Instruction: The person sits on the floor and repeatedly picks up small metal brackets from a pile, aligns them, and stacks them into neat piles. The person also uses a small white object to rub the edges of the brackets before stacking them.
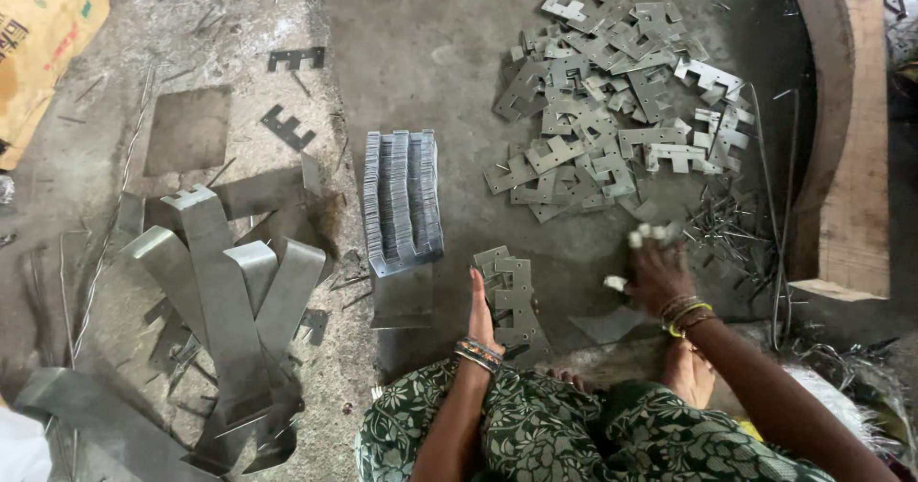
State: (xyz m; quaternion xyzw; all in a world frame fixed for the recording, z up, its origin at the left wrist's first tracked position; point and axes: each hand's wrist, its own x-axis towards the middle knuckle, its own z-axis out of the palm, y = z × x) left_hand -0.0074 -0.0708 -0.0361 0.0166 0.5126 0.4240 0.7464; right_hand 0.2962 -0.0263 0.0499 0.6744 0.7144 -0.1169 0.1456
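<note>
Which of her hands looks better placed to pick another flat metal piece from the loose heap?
Probably the right hand: it reaches toward the loose heap, while the left hand steadies the small stack.

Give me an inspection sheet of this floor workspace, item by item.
Surface: bare grey concrete floor, dusty and stained.
Job's things: small stack of stamped metal plates against the left hand; loose heap of plates ahead; upright packed row of plates.
Clutter: bent metal strips at left; thin wire offcuts by the right hand.
Hands: left hand edge-on beside the small stack; right hand with wrapped fingertips, reaching toward the heap.
Cables: nothing seen.
Surroundings: wooden block at right; tan sack at top left.
</note>
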